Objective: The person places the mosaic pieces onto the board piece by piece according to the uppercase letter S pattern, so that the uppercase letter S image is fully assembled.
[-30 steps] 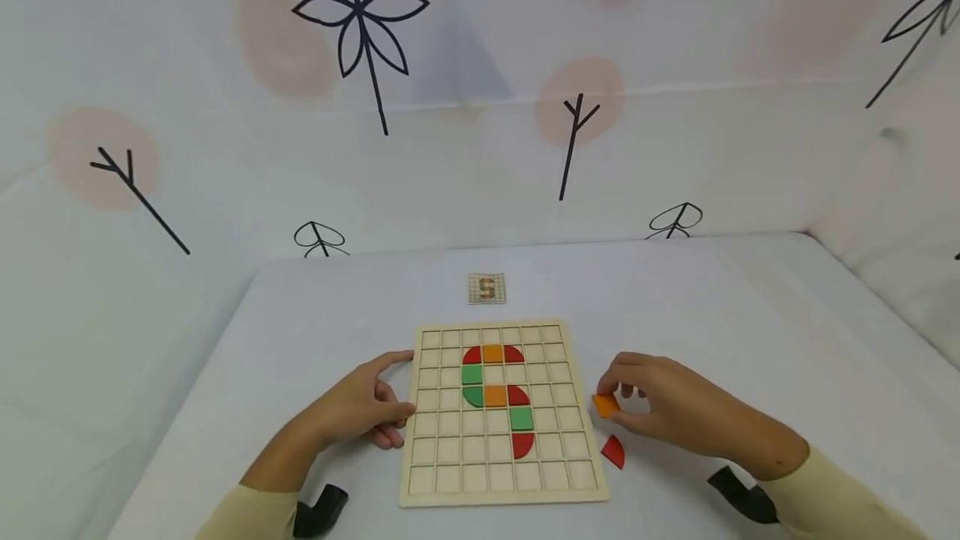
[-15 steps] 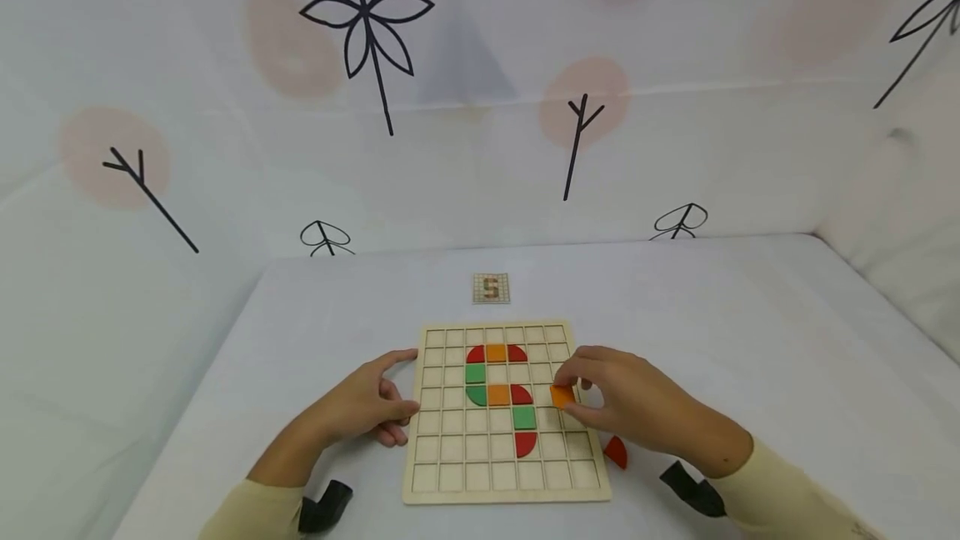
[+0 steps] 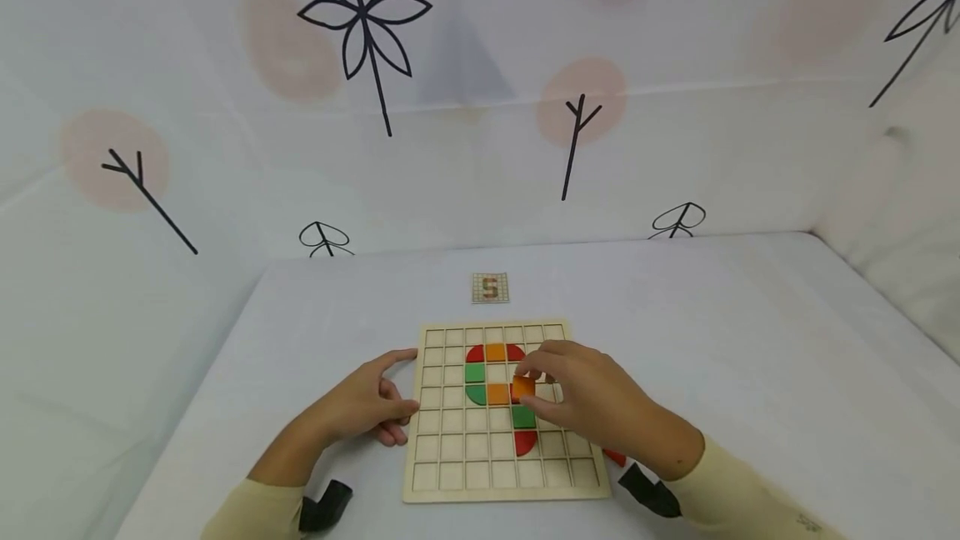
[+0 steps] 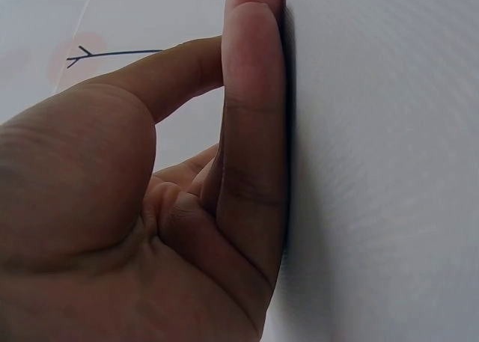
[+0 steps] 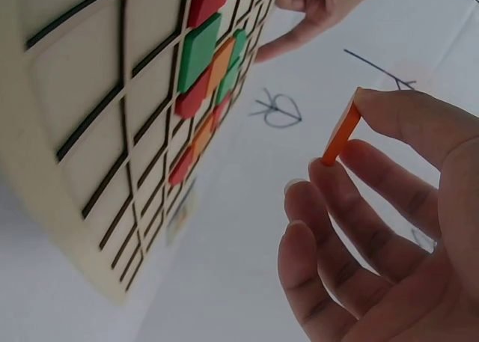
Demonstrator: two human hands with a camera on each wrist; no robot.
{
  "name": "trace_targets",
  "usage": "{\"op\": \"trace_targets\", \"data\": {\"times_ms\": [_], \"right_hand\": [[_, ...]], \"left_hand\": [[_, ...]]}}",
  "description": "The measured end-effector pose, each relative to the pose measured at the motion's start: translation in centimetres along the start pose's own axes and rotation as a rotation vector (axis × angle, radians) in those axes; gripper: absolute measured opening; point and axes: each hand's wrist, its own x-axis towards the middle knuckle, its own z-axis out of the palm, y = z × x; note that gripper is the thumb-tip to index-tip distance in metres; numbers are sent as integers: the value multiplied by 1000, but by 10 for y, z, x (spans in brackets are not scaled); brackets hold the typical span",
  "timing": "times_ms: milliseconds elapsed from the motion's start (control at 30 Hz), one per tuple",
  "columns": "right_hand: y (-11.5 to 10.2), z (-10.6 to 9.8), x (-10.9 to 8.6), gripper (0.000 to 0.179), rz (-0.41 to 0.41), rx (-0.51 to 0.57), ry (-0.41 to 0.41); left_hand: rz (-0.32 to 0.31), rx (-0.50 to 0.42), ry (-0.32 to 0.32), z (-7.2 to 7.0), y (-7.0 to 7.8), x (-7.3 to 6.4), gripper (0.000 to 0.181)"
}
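A pale gridded wooden board (image 3: pixel 452 448) lies on the table, with red, orange and green tiles set in its cells as an S-like path. My right hand (image 3: pixel 600 394) pinches an orange square tile (image 3: pixel 523 388) between thumb and fingertips over the board. In the right wrist view this orange tile (image 5: pixel 343 131) is tilted and apart from the board. Beneath it a red tile is mostly hidden; a green square tile (image 3: pixel 523 417) and a red quarter-circle tile (image 3: pixel 525 442) show below. My left hand (image 3: pixel 360 407) touches the board's left edge with index finger and thumb.
A small card (image 3: pixel 491 288) printed with a coloured S lies behind the board. A loose red quarter-circle tile (image 3: pixel 615 457) lies right of the board, partly hidden by my right hand. White cloth covers the table, and a patterned cloth (image 3: pixel 465 173) hangs behind it.
My right hand has carried the orange square tile leftward, from beside the board's right edge to over the S-shaped tiles. The left hand stays at the board's left edge.
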Motion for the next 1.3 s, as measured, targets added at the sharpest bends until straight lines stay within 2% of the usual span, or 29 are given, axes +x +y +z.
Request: {"op": "trace_targets", "data": {"times_ms": [100,300,567,767,1000,1300], "right_hand": [[-5,3,3,21,-31,13,13],[-13,15,5,20,-39,49,12],[-11,34,6,19,-129,49,-87],[-9,36,5,19,-121,81,-122],[-6,42,3,22,-115,51,-161],[-5,47,3,20,-147,16,-183]], "left_hand": [[0,2,3,0,1,-1,85],[-1,7,2,-2,2,-1,87],[-9,-7,-9,-5,-1,1,87],[-3,-13,-12,-4,-2,0,87],[5,-15,-16,-4,-3,-1,87],[12,-10,-21,-4,-3,1,86]]}}
